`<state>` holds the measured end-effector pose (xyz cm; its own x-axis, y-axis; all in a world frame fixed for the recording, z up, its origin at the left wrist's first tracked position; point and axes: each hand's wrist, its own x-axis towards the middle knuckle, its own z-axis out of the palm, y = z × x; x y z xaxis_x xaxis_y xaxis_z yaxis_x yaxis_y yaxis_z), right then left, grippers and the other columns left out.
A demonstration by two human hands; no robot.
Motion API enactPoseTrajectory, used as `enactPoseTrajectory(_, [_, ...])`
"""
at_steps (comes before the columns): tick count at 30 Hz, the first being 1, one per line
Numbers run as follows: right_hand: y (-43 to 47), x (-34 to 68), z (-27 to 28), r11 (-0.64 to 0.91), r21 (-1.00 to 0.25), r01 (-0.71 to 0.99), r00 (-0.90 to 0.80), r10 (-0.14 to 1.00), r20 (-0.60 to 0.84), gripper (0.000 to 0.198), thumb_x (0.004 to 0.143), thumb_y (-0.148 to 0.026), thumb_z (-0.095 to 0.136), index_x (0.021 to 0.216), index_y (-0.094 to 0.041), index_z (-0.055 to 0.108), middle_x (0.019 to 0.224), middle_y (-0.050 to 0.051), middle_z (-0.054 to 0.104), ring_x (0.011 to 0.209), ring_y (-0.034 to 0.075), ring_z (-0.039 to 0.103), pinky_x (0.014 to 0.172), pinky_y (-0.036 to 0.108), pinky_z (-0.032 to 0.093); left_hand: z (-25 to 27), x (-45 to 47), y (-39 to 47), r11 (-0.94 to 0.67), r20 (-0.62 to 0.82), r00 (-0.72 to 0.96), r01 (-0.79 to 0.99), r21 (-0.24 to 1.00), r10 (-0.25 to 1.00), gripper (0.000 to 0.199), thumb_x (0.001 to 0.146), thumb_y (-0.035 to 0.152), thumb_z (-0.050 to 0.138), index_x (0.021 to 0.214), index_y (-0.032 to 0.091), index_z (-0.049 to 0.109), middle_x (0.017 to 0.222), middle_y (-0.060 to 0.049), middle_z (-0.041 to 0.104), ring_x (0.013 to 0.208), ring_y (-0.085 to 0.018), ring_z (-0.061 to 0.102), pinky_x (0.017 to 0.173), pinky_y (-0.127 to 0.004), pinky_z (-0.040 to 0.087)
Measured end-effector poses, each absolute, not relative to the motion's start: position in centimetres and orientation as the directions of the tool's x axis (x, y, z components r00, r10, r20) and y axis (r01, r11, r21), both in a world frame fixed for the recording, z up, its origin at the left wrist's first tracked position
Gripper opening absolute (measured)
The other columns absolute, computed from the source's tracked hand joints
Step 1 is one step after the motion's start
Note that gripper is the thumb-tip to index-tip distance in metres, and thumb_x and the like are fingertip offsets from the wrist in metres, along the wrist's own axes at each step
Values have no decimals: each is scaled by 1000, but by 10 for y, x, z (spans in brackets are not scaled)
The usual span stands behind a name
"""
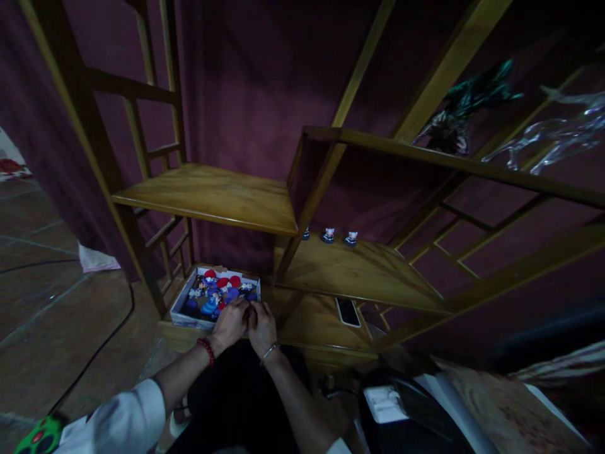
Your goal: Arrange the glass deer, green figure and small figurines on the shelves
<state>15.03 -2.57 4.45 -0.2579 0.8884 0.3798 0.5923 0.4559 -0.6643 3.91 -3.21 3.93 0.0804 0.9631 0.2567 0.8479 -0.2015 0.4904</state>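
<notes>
My left hand [232, 322] and my right hand [263, 326] meet at the near right corner of a shallow box [191, 320]. Both have their fingers curled in and pressed together, fingertips touching. Whatever they pinch between them is dark and too small to make out. Inside the box lie several small figurines [211, 302] in blue, white and purple, along with round red pieces [235, 281]. Three little white-and-dark figurines stand on the middle shelf; one [328, 236] is in full view and another is partly behind a post.
The wooden shelf unit has a left shelf [212, 195] above the box and posts close by. A phone [348, 311] lies on the lowest board. A glass animal [558, 129] and a green ornament [477, 94] stand upper right. A black bag [416, 410] sits lower right.
</notes>
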Motion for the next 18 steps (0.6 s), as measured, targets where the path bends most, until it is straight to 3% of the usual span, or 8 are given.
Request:
enactPoseTrajectory(4, [-15, 138, 22, 403, -643, 651, -316, 914, 253, 31, 78, -5, 38, 98, -16, 59, 93, 7, 62, 89, 16, 57, 78, 24, 44, 24, 25, -21, 1, 45, -23, 895, 447, 999, 21, 77, 9, 41, 84, 14, 59, 90, -10, 63, 86, -17, 58, 76, -26, 42])
enactPoseTrajectory(8, [-6, 128, 12, 367, -553, 748, -386, 918, 87, 32, 78, -4, 39, 99, -15, 60, 94, 8, 64, 89, 16, 59, 79, 23, 42, 18, 9, -12, 147, -72, -130, 929, 339, 989, 26, 76, 13, 41, 94, 10, 60, 100, -15, 61, 103, -22, 53, 88, -29, 37])
enactPoseTrajectory(12, [-1, 119, 12, 331, -454, 827, -408, 910, -80, 28, 80, -11, 42, 98, -18, 62, 95, 7, 65, 90, 17, 59, 77, 24, 42, 15, -7, -6, 294, -201, -245, 916, 273, 948, 35, 73, 15, 41, 104, 11, 57, 116, -16, 54, 112, -28, 47, 87, -34, 37])
enactPoseTrajectory(18, [8, 112, 13, 301, -385, 872, -408, 883, -232, 27, 82, -19, 41, 97, -20, 64, 96, 9, 67, 91, 20, 61, 75, 27, 43, 5, -20, 5, 347, -287, -271, 901, 260, 919, 40, 77, 24, 37, 112, 10, 50, 118, -19, 51, 111, -32, 47, 87, -40, 36])
